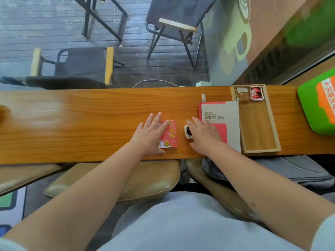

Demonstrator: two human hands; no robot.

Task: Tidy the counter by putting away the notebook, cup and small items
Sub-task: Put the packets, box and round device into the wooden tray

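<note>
Under right hand (204,135), white gadget (187,131) half hidden, notebook (222,122) corner covered

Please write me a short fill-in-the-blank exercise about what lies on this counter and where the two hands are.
1. The left hand lies flat on a small ____ box.
2. The notebook cover reads "RECORD HAPPINESS ____ DAY".
3. The wooden tray sits directly to the ____ of the notebook.
4. The right hand rests by a small white gadget, between the box and the ____.

Answers: red; EVERY; right; notebook
</note>
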